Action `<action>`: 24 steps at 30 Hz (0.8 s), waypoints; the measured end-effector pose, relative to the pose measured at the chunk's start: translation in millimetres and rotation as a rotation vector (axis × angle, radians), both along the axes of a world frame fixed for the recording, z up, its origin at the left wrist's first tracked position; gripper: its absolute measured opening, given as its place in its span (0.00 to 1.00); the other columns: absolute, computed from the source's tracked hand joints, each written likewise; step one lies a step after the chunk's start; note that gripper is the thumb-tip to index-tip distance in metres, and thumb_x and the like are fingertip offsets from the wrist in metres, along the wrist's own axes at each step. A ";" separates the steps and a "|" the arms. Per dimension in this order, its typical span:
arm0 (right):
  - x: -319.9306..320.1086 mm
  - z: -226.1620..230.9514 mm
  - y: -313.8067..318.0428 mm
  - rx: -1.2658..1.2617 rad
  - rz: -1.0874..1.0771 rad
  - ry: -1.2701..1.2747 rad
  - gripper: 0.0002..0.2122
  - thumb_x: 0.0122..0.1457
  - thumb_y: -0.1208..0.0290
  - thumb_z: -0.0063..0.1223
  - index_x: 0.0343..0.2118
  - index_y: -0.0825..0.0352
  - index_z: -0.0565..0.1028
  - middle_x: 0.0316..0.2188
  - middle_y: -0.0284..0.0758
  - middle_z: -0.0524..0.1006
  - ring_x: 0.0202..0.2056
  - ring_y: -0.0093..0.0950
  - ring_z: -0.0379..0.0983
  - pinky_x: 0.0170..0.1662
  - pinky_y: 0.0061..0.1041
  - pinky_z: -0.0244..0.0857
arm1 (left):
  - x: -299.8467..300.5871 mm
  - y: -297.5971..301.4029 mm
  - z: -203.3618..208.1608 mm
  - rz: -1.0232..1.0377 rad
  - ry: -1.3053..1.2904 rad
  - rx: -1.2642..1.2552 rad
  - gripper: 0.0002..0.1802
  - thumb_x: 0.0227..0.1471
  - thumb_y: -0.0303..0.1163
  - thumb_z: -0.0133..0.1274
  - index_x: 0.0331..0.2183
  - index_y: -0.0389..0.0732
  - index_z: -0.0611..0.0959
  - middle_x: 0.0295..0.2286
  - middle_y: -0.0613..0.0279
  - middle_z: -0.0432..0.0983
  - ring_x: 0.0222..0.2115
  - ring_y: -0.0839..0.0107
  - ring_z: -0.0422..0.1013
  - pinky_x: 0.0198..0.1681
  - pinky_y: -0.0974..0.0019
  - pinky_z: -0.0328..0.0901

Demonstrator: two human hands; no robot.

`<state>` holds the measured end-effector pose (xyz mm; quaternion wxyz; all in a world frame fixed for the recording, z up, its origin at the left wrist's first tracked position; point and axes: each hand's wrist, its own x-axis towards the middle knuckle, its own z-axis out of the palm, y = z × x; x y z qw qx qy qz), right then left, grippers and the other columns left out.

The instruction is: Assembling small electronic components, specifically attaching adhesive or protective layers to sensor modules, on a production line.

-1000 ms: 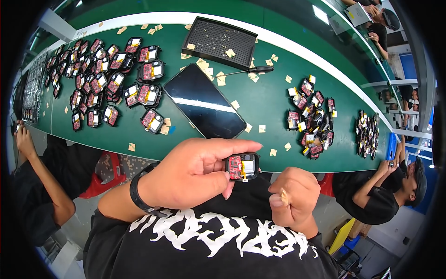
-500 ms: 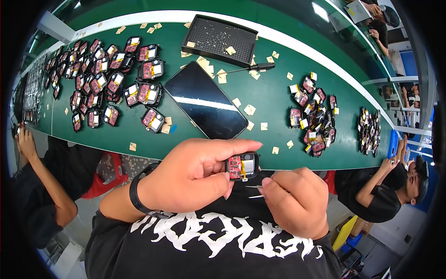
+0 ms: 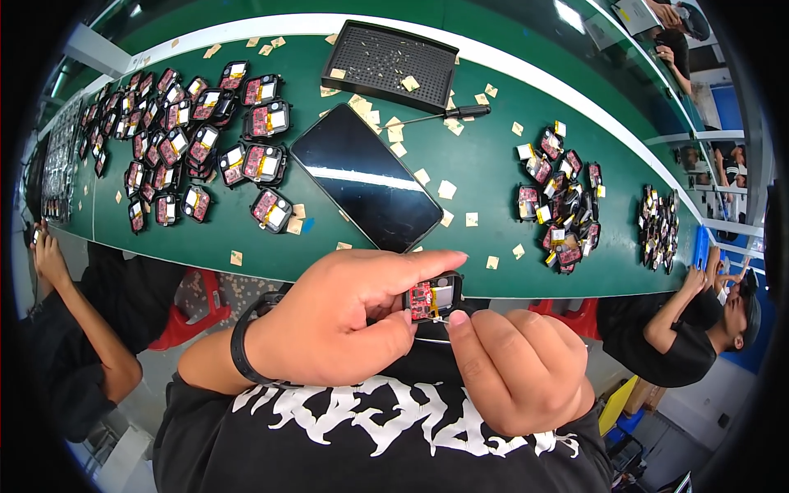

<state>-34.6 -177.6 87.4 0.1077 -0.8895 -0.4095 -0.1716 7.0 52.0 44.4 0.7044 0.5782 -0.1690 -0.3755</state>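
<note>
My left hand grips an opened smartwatch case just past the table's near edge, thumb below and index finger stretched along its upper side. Inside the black case show a red circuit board, a silver battery and a bit of yellow flex cable. In my right hand, pinched between thumb and fingers, is a pair of metal tweezers, mostly covered by the hand. Their tips reach the case's lower edge by the flex cable; whether they hold the cable end is too small to tell.
Many similar opened cases lie on the green table at left, with further piles at right and far right. A black phone-like slab, screwdriver, black tray and paper squares lie ahead. Co-workers sit on both sides.
My right hand has moved left and brought the tweezers from beside the case to its lower edge. The white cable end seen there before is now mostly covered.
</note>
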 end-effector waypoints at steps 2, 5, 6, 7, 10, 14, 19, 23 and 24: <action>1.2 -2.0 0.6 0.006 0.015 -0.029 0.10 0.43 0.78 0.61 0.31 0.74 0.81 0.27 0.36 0.75 0.23 0.23 0.68 0.19 0.17 0.49 | 0.1 -0.4 0.8 0.002 0.045 -0.013 0.32 0.56 0.11 0.41 0.63 0.30 0.69 0.47 0.53 0.80 0.30 0.79 0.72 0.35 0.73 0.69; 0.2 -2.5 -0.7 0.048 0.026 0.006 0.09 0.43 0.78 0.61 0.30 0.74 0.81 0.27 0.35 0.75 0.24 0.24 0.68 0.19 0.17 0.50 | -0.3 -1.1 -2.0 0.010 0.116 -0.062 0.32 0.56 0.11 0.41 0.63 0.30 0.69 0.46 0.53 0.80 0.29 0.79 0.72 0.34 0.73 0.69; 0.7 -3.5 -1.3 0.050 0.025 0.007 0.09 0.43 0.78 0.61 0.30 0.74 0.81 0.27 0.35 0.75 0.24 0.24 0.68 0.19 0.17 0.50 | -0.6 -1.3 -4.0 0.014 0.142 -0.099 0.32 0.56 0.11 0.41 0.63 0.30 0.69 0.46 0.52 0.81 0.28 0.79 0.72 0.34 0.74 0.69; 1.6 -4.8 -1.8 0.054 0.044 -0.011 0.09 0.43 0.78 0.61 0.30 0.74 0.81 0.26 0.35 0.74 0.23 0.23 0.68 0.19 0.17 0.49 | -0.4 -1.4 -5.7 0.011 0.143 -0.098 0.32 0.56 0.11 0.41 0.63 0.30 0.69 0.46 0.52 0.81 0.28 0.79 0.72 0.34 0.74 0.69; 0.5 1.3 -3.9 0.023 0.084 0.005 0.12 0.41 0.78 0.61 0.32 0.74 0.81 0.26 0.35 0.75 0.23 0.24 0.69 0.19 0.19 0.52 | 0.1 -1.1 -8.2 -0.009 0.207 -0.170 0.33 0.56 0.10 0.41 0.63 0.31 0.69 0.46 0.51 0.81 0.28 0.80 0.72 0.34 0.74 0.69; 2.3 -1.2 -4.8 0.032 0.135 -0.004 0.14 0.39 0.79 0.61 0.34 0.74 0.82 0.27 0.35 0.76 0.23 0.24 0.70 0.18 0.20 0.53 | 0.8 2.2 -8.7 -0.038 0.226 -0.158 0.34 0.54 0.09 0.41 0.63 0.32 0.70 0.47 0.51 0.81 0.27 0.80 0.71 0.34 0.75 0.68; 5.2 -0.3 -7.1 0.009 0.164 0.003 0.14 0.39 0.78 0.61 0.34 0.73 0.82 0.27 0.34 0.76 0.24 0.23 0.70 0.19 0.19 0.51 | -0.2 3.1 -11.5 -0.062 0.192 -0.148 0.35 0.52 0.08 0.42 0.62 0.33 0.71 0.47 0.51 0.81 0.27 0.80 0.70 0.34 0.76 0.67; 5.9 1.5 -7.7 -0.007 0.181 0.026 0.14 0.40 0.78 0.61 0.33 0.73 0.82 0.27 0.34 0.76 0.25 0.23 0.70 0.20 0.20 0.51 | -1.0 3.4 -10.7 -0.061 0.157 -0.136 0.35 0.53 0.09 0.43 0.62 0.33 0.72 0.46 0.53 0.81 0.27 0.80 0.70 0.33 0.75 0.67; 5.7 1.6 -7.6 -0.005 0.179 0.026 0.14 0.40 0.78 0.61 0.33 0.73 0.82 0.27 0.34 0.76 0.25 0.23 0.70 0.20 0.20 0.51 | -1.1 3.7 -10.1 -0.062 0.146 -0.126 0.34 0.53 0.09 0.44 0.62 0.33 0.72 0.46 0.53 0.81 0.28 0.80 0.70 0.33 0.75 0.67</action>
